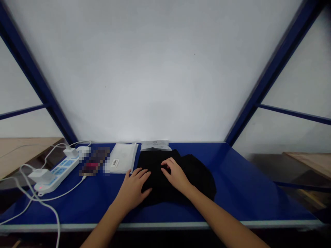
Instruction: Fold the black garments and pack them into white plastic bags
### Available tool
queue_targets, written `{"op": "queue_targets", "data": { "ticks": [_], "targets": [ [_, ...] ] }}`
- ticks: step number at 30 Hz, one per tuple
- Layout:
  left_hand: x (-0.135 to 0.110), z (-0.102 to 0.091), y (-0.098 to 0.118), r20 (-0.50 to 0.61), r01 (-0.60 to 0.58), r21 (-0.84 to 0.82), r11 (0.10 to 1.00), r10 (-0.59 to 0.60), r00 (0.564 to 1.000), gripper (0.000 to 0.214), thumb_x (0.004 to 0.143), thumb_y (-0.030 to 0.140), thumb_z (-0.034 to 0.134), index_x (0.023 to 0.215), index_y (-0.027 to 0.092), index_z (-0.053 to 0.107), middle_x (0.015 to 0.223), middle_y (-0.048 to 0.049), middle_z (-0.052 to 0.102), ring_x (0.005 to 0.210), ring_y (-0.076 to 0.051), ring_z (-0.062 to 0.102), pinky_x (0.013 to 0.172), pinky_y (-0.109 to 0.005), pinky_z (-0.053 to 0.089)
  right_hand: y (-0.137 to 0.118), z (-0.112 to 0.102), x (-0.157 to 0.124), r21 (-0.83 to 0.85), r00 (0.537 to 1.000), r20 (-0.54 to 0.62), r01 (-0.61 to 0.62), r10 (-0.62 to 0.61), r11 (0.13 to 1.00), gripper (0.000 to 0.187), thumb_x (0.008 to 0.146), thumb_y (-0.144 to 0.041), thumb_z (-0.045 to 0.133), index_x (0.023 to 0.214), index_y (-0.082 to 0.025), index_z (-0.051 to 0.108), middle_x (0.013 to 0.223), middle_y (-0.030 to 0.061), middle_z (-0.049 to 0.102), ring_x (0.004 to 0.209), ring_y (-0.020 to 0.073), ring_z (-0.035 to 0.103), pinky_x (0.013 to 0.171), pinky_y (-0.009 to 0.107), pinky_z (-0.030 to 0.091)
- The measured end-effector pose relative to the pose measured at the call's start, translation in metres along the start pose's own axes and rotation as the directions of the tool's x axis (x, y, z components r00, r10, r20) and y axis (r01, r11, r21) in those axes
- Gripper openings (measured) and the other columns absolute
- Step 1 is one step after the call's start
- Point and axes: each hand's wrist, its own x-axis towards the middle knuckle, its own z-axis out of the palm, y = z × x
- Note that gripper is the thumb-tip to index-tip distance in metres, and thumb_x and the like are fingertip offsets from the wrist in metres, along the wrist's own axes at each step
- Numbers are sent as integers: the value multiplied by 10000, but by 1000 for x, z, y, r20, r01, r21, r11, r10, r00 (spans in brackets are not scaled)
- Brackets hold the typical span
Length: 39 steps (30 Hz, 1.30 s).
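A piece of black cloth, probably a garment, lies bunched on the blue tabletop in front of me. Its right part bulges in a rounded heap. My left hand rests on the cloth's left side, fingers spread and thumb pointing right. Over the cloth's middle, my right hand has its fingers loosely bent, with a small gap between thumb and forefinger. No lifted fold of cloth shows in it. Behind the cloth, partly covered by it, lies a clear plastic bag.
White packets with a barcode label lie left of the cloth. Beyond them are a blurred-out phone on a cable and a white power strip with plugged-in chargers. White cables hang over the front edge. Blue frame posts flank the table.
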Motion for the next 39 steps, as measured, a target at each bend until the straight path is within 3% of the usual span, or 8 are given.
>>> {"op": "queue_targets", "data": {
  "ticks": [6,10,17,22,26,30,35,39],
  "targets": [
    [15,-14,-12,26,21,-157,987,-17,1000,376,820,194,564,1173,292,654,1132,-61,731,1085,-271,657,1140,-589,254,-21,-19,-7,-88,936,217,303,-279,949,286,897,-401,669,1133,-241,643,1146,91,641,1100,271,564,968,451,443],
    [31,-11,-9,-118,145,-411,900,-210,971,273,912,320,506,1131,243,648,1107,-72,731,1024,-264,676,1028,-484,437,-20,-21,-7,-7,964,164,214,-210,977,371,859,-429,696,1167,-236,623,1131,94,680,1063,281,609,963,458,453],
    [81,11,9,220,320,-930,181,-424,879,268,855,363,633,1069,203,610,1000,-53,707,938,-210,673,837,-334,533,-2,-33,13,-56,974,-224,15,-27,998,366,956,-359,521,1294,-218,537,1279,134,613,1209,287,564,1052,492,425],
    [106,27,15,416,413,-908,-76,-287,863,256,861,332,636,1068,186,601,990,-81,699,861,-188,688,699,-289,555,-7,-46,17,-393,945,138,326,-295,860,878,794,-513,733,1516,-225,324,1562,183,354,1448,393,285,1165,667,166],
    [111,22,8,504,487,-863,-138,-143,852,356,818,356,696,1106,162,617,963,-92,700,818,-204,705,697,-335,579,5,-45,24,-405,887,337,440,-316,801,914,751,-147,730,1541,-176,272,1566,183,354,1452,329,319,1190,579,253],
    [111,-3,-24,529,540,-827,154,-110,842,540,807,436,689,1253,180,526,799,-29,683,554,-161,650,543,-295,517,24,-37,29,-381,848,449,465,-280,799,803,686,104,465,1447,-153,460,1450,144,532,1365,254,474,1184,493,332],
    [99,-29,-93,87,430,-513,743,-454,887,346,854,530,512,849,187,563,636,25,565,577,-152,547,563,-265,379,31,-24,22,-287,774,571,499,-272,818,889,563,106,441,1415,-137,514,1468,140,516,1393,266,440,1195,501,307],
    [86,-23,-127,30,495,-107,862,-494,869,344,839,542,515,765,206,517,666,-23,594,678,-218,586,623,-300,359,30,-24,20,-189,824,516,373,-232,908,963,484,83,411,1400,-182,541,1469,84,523,1389,222,449,1206,465,307]
  ]
}}
